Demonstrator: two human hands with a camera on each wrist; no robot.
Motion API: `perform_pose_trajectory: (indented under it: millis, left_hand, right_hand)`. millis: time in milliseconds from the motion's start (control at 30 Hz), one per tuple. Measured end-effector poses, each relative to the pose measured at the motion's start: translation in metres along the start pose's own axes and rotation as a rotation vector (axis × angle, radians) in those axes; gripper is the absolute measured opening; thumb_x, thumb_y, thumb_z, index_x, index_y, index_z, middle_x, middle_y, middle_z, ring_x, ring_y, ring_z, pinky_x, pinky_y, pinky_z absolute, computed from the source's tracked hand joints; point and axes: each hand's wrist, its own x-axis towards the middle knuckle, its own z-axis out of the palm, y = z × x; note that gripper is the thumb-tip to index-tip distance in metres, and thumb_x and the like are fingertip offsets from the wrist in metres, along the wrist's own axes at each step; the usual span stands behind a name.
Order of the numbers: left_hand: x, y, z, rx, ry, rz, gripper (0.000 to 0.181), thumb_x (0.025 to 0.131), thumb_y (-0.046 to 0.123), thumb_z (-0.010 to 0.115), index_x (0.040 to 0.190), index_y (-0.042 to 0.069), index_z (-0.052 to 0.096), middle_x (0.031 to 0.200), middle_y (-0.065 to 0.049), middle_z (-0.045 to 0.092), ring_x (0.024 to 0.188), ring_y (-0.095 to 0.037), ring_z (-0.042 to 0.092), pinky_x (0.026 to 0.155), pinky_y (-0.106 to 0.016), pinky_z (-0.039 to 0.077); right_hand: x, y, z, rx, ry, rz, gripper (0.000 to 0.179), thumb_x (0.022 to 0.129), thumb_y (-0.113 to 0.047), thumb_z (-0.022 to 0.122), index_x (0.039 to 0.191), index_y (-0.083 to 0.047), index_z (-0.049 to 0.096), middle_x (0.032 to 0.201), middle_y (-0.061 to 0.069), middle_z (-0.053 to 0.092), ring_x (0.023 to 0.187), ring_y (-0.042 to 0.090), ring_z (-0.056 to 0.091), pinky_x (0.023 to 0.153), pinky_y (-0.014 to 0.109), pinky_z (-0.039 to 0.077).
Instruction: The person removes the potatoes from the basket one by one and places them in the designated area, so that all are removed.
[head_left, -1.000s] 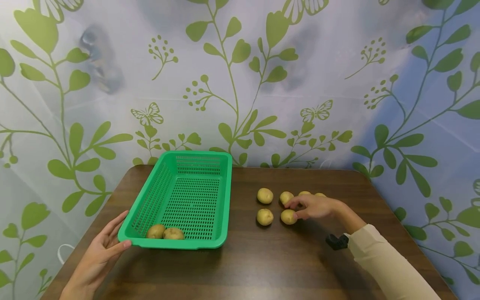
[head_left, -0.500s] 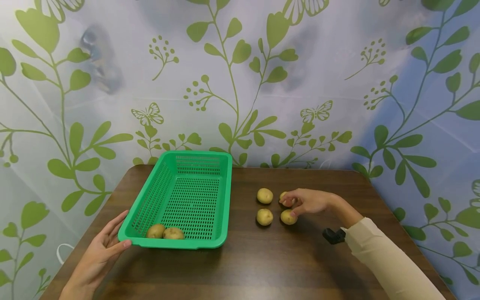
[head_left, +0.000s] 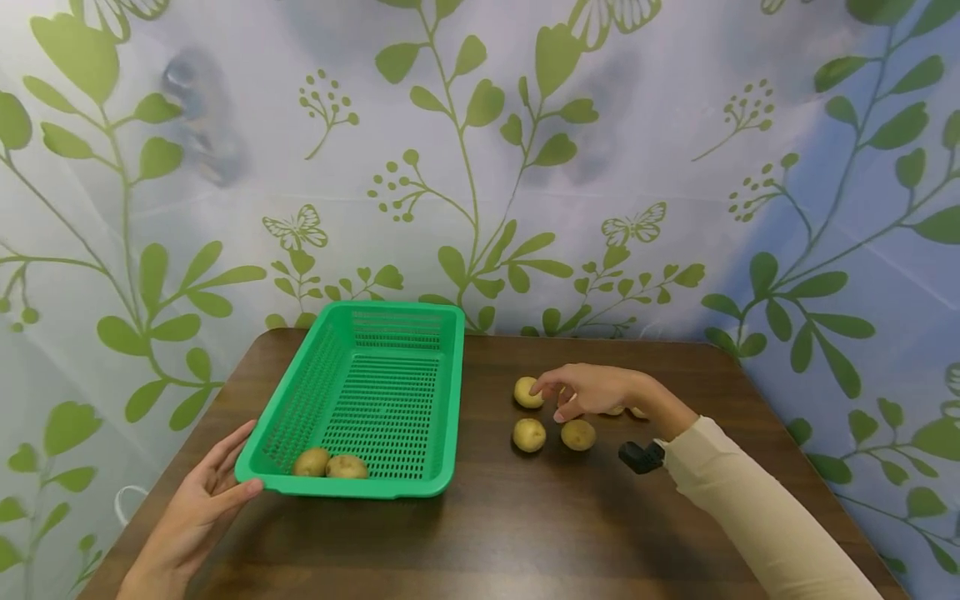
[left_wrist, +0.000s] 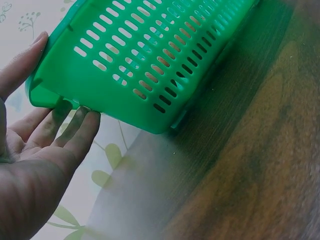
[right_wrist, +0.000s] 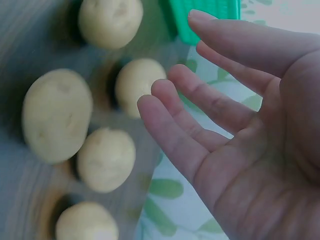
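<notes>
The right hand (head_left: 591,390) holds nothing; in the right wrist view its fingers are spread wide. From the head it hovers palm down, its index fingertip at the back potato (head_left: 525,394), though I cannot tell whether they touch. That potato lies on the table (head_left: 495,537), with the front potato (head_left: 528,435) just before it and the corner potato (head_left: 578,436) to that one's right; more potatoes (head_left: 616,410) are partly hidden under the hand.

The likely step is taking up a potato. Best set the thumb on one side and the fingertips opposite, close round the thickest part, and lift straight up before going sideways: rounded things may roll, and neighbours are easily nudged.

Left of them is the basket (head_left: 397,487), two potatoes (head_left: 311,462) at its near end. The left hand (head_left: 198,504) pinches its near-left corner, thumb over the rim; a light, steady hold should do.
</notes>
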Motion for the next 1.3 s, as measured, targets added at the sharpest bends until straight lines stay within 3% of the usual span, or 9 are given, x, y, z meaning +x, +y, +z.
perform_pose_trajectory:
  millis: [200,333,567,833,1000,1300]
  left_hand:
    - [0.000,0.000,-0.001,0.004,-0.003,0.010,0.074,0.100,-0.022,0.042,0.164,0.010,0.025,0.158,0.001,0.045,0.129,-0.017,0.058,0.101,-0.029,0.052]
    - [0.000,-0.001,0.000,0.000,-0.005,0.023,0.074,0.100,-0.023,0.043,0.164,0.008,0.024,0.158,0.000,0.044,0.129,-0.017,0.058,0.100,-0.029,0.052]
    - [0.002,-0.001,0.001,-0.003,-0.006,0.029,0.074,0.099,-0.023,0.043,0.164,0.007,0.024,0.158,0.000,0.045,0.129,-0.017,0.058,0.100,-0.029,0.052]
    - [0.001,0.000,-0.001,0.000,-0.005,0.022,0.074,0.099,-0.023,0.043,0.164,0.009,0.026,0.157,0.000,0.045,0.128,-0.017,0.059,0.100,-0.029,0.052]
    - [0.001,0.000,-0.002,0.004,-0.012,0.026,0.074,0.099,-0.023,0.043,0.164,0.008,0.025,0.157,0.000,0.045,0.128,-0.017,0.059,0.100,-0.029,0.052]
    - [0.001,-0.001,-0.002,0.010,-0.009,0.026,0.075,0.099,-0.023,0.044,0.164,0.008,0.025,0.158,0.001,0.045,0.128,-0.017,0.059,0.100,-0.028,0.052]
  right_hand:
    - [0.017,-0.021,-0.001,-0.051,-0.029,-0.053,0.047,0.102,-0.009,0.067,0.146,-0.011,0.054,0.136,0.013,0.057,0.116,0.029,0.066,0.094,0.042,0.054]
    - [0.029,-0.034,-0.001,-0.074,-0.021,-0.091,0.045,0.102,-0.011,0.067,0.145,-0.014,0.056,0.135,0.005,0.058,0.119,0.029,0.064,0.097,0.041,0.053]
    - [0.055,-0.063,-0.005,-0.143,0.030,-0.157,0.044,0.101,-0.012,0.070,0.143,-0.015,0.059,0.133,0.003,0.058,0.117,0.020,0.063,0.097,0.036,0.052]
    - [0.081,-0.095,-0.003,-0.158,-0.014,-0.244,0.044,0.102,-0.010,0.068,0.144,-0.009,0.058,0.133,0.010,0.059,0.115,0.023,0.065,0.094,0.033,0.053]
    - [0.095,-0.108,0.000,-0.188,-0.044,-0.240,0.044,0.102,-0.010,0.067,0.145,-0.013,0.057,0.135,0.007,0.057,0.113,0.015,0.065,0.092,0.031,0.053]
    - [0.124,-0.131,0.007,-0.165,-0.104,-0.242,0.043,0.103,-0.011,0.067,0.144,-0.017,0.058,0.134,0.002,0.056,0.119,0.025,0.063,0.090,0.029,0.054]
